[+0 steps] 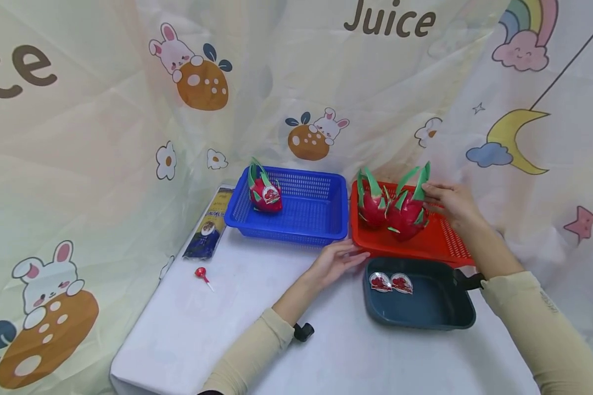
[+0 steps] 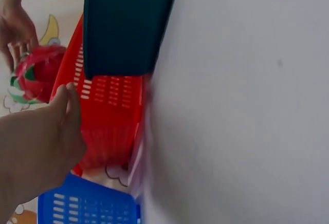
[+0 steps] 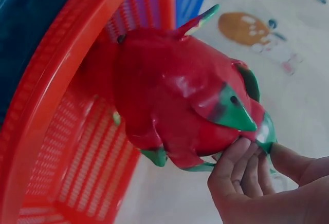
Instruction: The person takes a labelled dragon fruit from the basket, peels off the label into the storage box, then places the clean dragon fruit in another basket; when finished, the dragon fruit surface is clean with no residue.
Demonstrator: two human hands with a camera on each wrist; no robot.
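Leaves [image 1: 421, 181] serve me as a handle: my right hand [image 1: 449, 204] pinches the larger dragon fruit [image 1: 406, 216] by a green tip, thumb set against the fingers. That fruit is in or just over the left part of the red basket [image 1: 410, 253], at the far right of the table [image 1: 178, 329], close beside a second dragon fruit [image 1: 373, 211]; whether it bears on the basket's floor, I cannot tell. A tip grip seems a light one to me (the skin looks smooth and shiny, so the body may well swing), and I do best to pinch firmly, move slowly and keep it clear of its neighbour's leaves.

My left hand [image 1: 333, 264] holds nothing, its fingers loosely extended by the basket's near left corner; I cannot tell whether they touch the rim. It is well placed to steady the basket or support the fruit from below.

Nearer me is the teal tray [image 1: 430, 307], two stickers [image 1: 380, 282] at its left. On the left, a third dragon fruit [image 1: 267, 207] stands in the blue basket [image 1: 286, 235], its sticker [image 1: 270, 194] facing me.
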